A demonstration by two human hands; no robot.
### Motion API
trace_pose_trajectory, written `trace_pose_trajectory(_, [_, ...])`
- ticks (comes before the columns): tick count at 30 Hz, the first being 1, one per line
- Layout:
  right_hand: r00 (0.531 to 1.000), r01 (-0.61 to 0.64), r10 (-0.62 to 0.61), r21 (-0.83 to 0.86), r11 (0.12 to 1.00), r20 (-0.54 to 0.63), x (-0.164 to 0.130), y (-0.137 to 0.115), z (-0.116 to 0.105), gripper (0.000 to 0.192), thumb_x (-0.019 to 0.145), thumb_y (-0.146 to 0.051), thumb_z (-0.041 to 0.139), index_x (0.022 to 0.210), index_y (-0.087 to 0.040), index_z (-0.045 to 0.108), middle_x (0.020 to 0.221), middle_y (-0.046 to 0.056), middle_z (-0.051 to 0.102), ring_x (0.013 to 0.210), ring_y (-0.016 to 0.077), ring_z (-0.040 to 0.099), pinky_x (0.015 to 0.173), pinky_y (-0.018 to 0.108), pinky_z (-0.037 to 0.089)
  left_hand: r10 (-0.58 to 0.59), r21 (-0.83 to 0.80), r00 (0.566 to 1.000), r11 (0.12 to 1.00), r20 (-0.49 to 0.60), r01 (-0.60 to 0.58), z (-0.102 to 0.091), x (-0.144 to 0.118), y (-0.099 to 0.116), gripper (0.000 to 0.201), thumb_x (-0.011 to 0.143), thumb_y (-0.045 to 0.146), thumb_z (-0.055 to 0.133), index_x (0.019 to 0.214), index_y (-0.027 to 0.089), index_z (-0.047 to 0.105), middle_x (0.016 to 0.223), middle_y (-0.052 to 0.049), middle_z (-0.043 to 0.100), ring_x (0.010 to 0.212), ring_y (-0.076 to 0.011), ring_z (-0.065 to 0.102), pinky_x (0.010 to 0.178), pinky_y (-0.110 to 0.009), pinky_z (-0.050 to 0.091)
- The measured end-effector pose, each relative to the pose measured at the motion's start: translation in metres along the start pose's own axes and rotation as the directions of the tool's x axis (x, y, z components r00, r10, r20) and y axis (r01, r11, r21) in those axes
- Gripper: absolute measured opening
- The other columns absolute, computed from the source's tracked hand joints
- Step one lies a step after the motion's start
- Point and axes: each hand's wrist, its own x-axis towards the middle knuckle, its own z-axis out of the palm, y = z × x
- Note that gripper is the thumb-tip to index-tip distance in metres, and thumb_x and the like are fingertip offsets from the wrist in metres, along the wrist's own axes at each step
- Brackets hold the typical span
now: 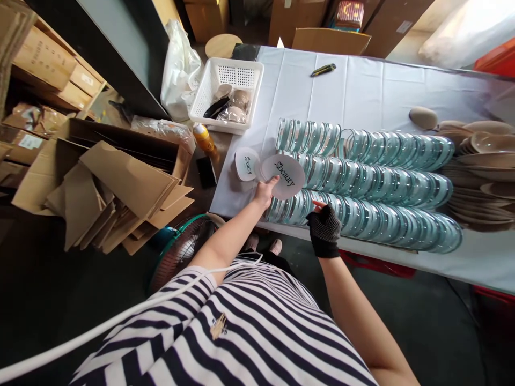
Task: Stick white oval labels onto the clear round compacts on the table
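Saw smaller white rounded printed disc [246, 164] over white cloth-covered table [229, 195] | pinched larger white round printed disc [290, 179] in bare left hand [265, 192], beside clear round nested containers [382, 185] | held black-gloved right hand [324, 225] half-curled at containers' front row, could not tell whether gripping anything

We have a white basket [243, 74] as landmark. White plastic bag [181, 72], crumpled, just left of the basket. Round wooden disc [222, 45] just behind it. Utility knife [323, 70] lies well right of the basket. Yellow bottle [204, 138] we see just off the basket's near left corner; dark flat rectangle [206, 171] farther to our side of that corner. Open carton [36, 185] left of the basket and nearer us, cardboard pieces [129, 169] sticking out. Fan [181, 249], teal rim, well to our side of the basket. Pink-red packet [349, 13] behind and right of the basket, well apart.
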Motion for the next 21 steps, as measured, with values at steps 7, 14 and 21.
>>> trace_pose_trajectory(7, [0.992, 0.105, -0.108, -0.056, 0.993, -0.071, 0.006, -0.008, 0.011, 0.072, 0.091, -0.049, 0.045, 0.150, -0.010, 0.032, 0.149, 0.022, 0.042, 0.137, 0.0281, 0.042, 0.109, 0.044, 0.038, -0.040, 0.090, 0.988, 0.996, 0.148, 0.026, 0.008, -0.014, -0.015, 0.027, 0.072, 0.008, 0.076, 0.097, 0.015, 0.072, 0.098, -0.007, 0.076, 0.118, -0.0271, 0.064, 0.111, -0.045, 0.043])
trace_pose_trajectory(14, [0.998, -0.015, 0.023, -0.120, 0.993, 0.066, 0.015, -0.022, 0.006, 0.052, 0.093, -0.036, 0.035, 0.129, -0.008, 0.059, 0.114, 0.021, 0.067, 0.106, 0.0297, 0.064, 0.087, 0.039, 0.051, -0.061, 0.116, 0.988, 0.992, 0.141, 0.044, 0.002, -0.008, -0.018, 0.016, 0.073, 0.007, 0.076, 0.086, 0.016, 0.073, 0.095, -0.009, 0.076, 0.115, -0.0287, 0.065, 0.111, -0.047, 0.042])
trace_pose_trajectory(21, [0.952, 0.024, 0.094, -0.378, 0.926, 0.290, -0.077, 0.014, -0.012, 0.058, 0.088, -0.039, 0.046, 0.140, -0.014, 0.051, 0.092, 0.016, 0.072, 0.074, 0.0305, 0.067, 0.062, 0.038, 0.051, -0.100, -0.064, 0.994, 0.993, 0.037, 0.102, -0.002, 0.020, 0.010, 0.037, 0.075, 0.006, 0.076, 0.110, 0.016, 0.071, 0.105, -0.007, 0.076, 0.112, -0.0232, 0.067, 0.109, -0.044, 0.045])
